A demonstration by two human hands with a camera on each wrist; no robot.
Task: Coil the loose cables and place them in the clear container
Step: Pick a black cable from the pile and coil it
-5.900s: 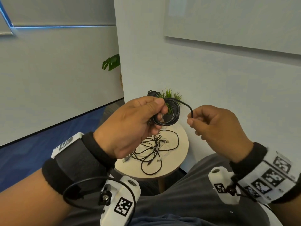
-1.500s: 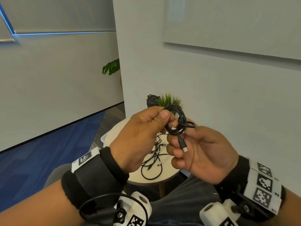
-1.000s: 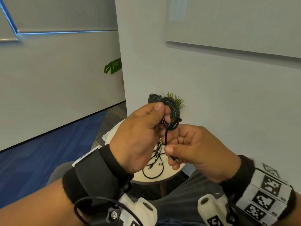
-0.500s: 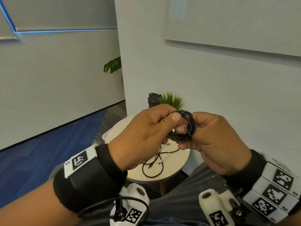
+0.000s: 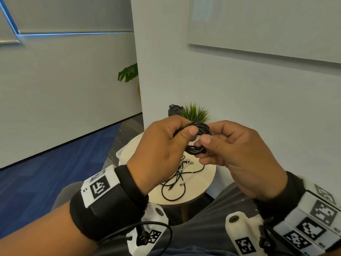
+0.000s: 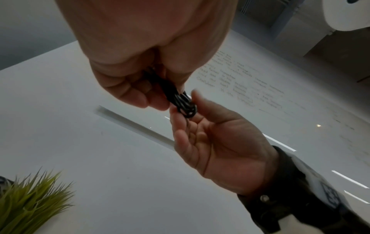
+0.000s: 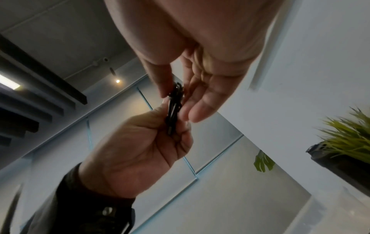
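A small black coiled cable [image 5: 198, 126] is held up in front of me over the round table. My left hand [image 5: 184, 133] pinches its left side between thumb and fingers. My right hand [image 5: 206, 145] pinches the right side with thumb and forefinger, its other fingers loosely spread. The left wrist view shows the coil [image 6: 184, 104] edge-on between both hands. In the right wrist view the coil [image 7: 174, 107] sits between the thumb and fingers. Loose black and white cables [image 5: 177, 180] lie tangled on the table below. The clear container [image 5: 120, 154] peeks out behind my left hand, mostly hidden.
The small round wooden table [image 5: 206, 180] stands against a white wall. A green potted plant [image 5: 195, 112] and a black object [image 5: 173, 109] sit at its back. My grey-clad lap [image 5: 212, 224] is just below; blue carpet [image 5: 46, 182] lies to the left.
The right hand earlier held the cable's free end below the coil; that end no longer hangs loose, and both hands now pinch the closed coil.
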